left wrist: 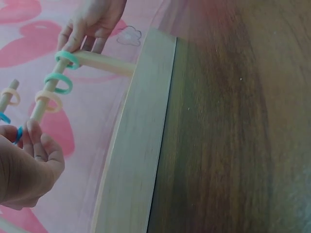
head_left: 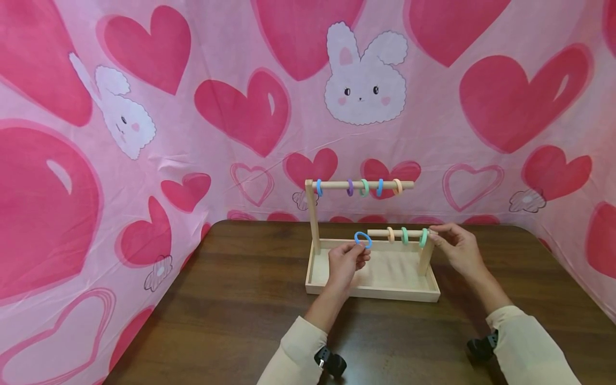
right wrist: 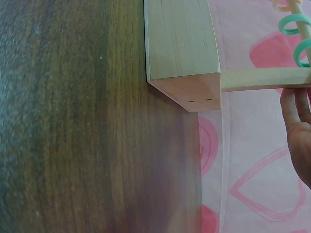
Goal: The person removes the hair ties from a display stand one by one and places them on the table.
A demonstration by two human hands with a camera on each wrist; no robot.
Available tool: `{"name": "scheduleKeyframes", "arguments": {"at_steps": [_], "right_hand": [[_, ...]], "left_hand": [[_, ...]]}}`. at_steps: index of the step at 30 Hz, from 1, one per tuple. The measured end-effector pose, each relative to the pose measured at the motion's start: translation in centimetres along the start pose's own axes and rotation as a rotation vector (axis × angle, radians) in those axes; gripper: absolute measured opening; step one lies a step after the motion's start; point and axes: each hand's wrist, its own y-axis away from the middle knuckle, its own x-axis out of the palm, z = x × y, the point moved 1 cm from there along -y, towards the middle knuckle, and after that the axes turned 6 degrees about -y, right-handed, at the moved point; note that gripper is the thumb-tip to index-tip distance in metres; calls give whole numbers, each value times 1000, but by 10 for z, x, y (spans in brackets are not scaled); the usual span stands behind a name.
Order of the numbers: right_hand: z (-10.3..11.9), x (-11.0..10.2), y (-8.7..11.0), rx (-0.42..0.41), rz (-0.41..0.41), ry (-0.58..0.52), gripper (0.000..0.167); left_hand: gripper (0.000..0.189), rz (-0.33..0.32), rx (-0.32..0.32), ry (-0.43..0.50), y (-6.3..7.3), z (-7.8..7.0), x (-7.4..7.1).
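Observation:
Between thumb and fingers, my left hand [head_left: 344, 264] pinches a blue ring [head_left: 356, 237] just off the free left end of the lower wooden bar [head_left: 377, 233]. That bar carries a peach ring [head_left: 391, 235] and two green rings, one green ring [head_left: 405, 236] near its middle and the other green ring [head_left: 423, 238] close to the right post [head_left: 425, 262]. My right hand [head_left: 459, 251] grips the top of this post, thumb in front. In the left wrist view the blue ring [left wrist: 19, 135] is partly hidden by the left fingers.
An upper bar [head_left: 337, 185] on the taller left post [head_left: 313, 216] bears several blue, purple, green and peach rings. Both posts rise from a shallow wooden tray [head_left: 394, 293] on the brown table [head_left: 231, 299]. Behind hangs a pink heart-patterned cloth [head_left: 212, 133].

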Motion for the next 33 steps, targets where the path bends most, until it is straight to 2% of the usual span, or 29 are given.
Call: {"name": "scheduleKeyframes", "arguments": {"at_steps": [11,21,33], "right_hand": [[-2,-1,-1,-2,-4,-26,16],[-1,0,-2,5,-5,-13,16],[-3,-1,0,15,-4,-22,17]], "left_hand": [[16,33,-19,69,5,2,3],[11,50,-13,83,12,2,7],[9,120,-73,95,23,-4,15]]}}
